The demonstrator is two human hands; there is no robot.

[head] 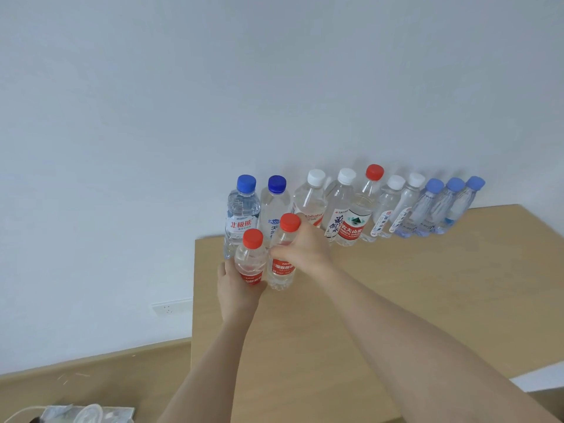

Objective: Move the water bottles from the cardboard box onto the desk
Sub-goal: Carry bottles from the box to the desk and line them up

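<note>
A pale wall (213, 87) fills the upper half of the view. Below it a light wooden tabletop (396, 285) runs out to the right, with a strip of wooden floor (91, 374) at the lower left. Two bare forearms reach in from the bottom edge.

Along the back of the tabletop, against the wall, stands a row of ten water bottles (348, 206), all upright and close together. From the left there are two with blue caps, two with white caps, one with a red cap, two smaller ones with white caps, and three small ones with pale blue caps.

In front of the row's left end are two more bottles, both with red caps and red labels, making twelve in all. The left hand (236, 288) grips the left bottle (250, 261) round its lower body at the tabletop's left edge, and the bottle's base is hidden. The right hand (302, 248) holds the right bottle (282, 270) with its fingers (279, 250) curled round the shoulder just under the cap. That bottle's base is low over the tabletop, but I cannot tell whether it touches. The two held bottles are just beside each other.

One white wall socket (169, 308) sits low on the wall, left of the tabletop.
</note>
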